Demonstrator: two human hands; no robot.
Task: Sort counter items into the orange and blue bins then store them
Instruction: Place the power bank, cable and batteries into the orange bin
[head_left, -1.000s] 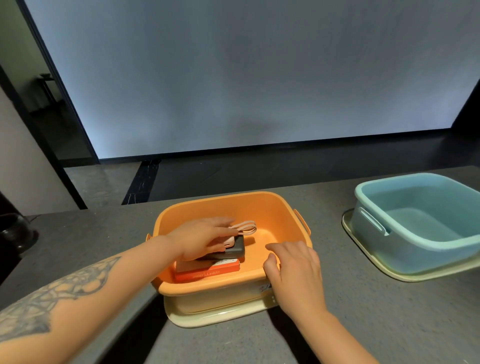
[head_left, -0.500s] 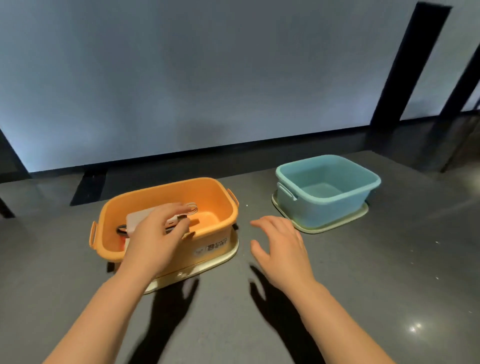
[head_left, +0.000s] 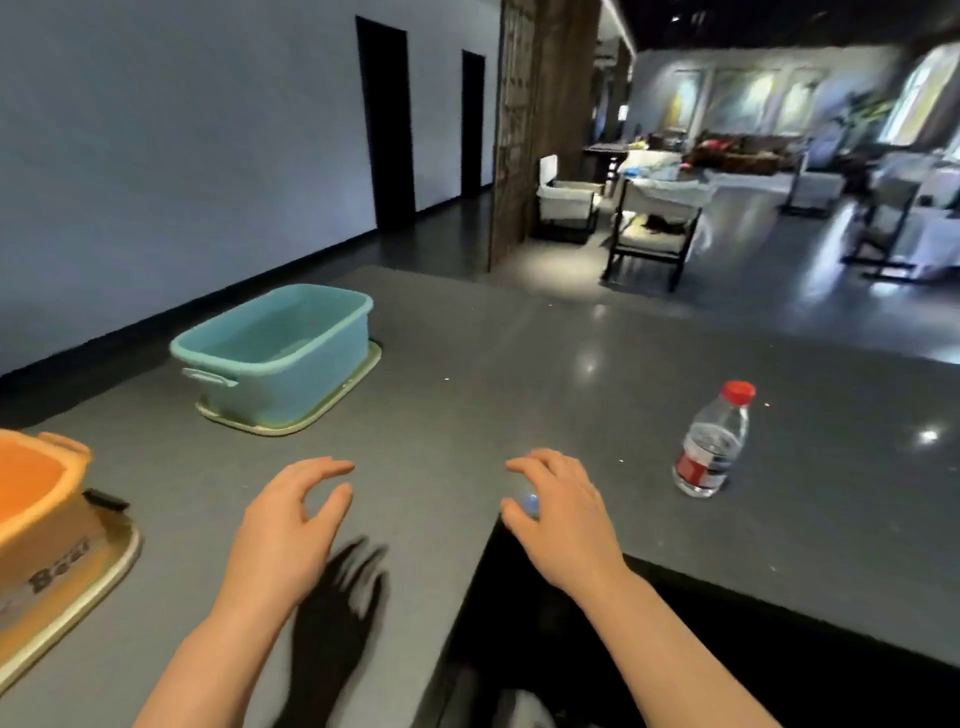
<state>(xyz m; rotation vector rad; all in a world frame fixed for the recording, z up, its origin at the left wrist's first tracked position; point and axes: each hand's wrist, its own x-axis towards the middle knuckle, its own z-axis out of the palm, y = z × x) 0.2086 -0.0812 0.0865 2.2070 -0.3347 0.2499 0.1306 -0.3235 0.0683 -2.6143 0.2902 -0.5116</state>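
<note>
Now, with both hands hovering loose and empty — left hand (head_left: 291, 525), right hand (head_left: 563, 519) — the person would do well to reach the right hand to the water bottle (head_left: 712, 441) standing upright at the right, grip its waist firmly, and carry it left — likely into the bare blue bin (head_left: 278, 353).

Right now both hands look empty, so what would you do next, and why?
Probably reach the right hand toward the water bottle. It stands upright, alone on the counter, to the right of that hand, and both hands hover with nothing in them. The blue bin looks empty, so it could go there.
</note>
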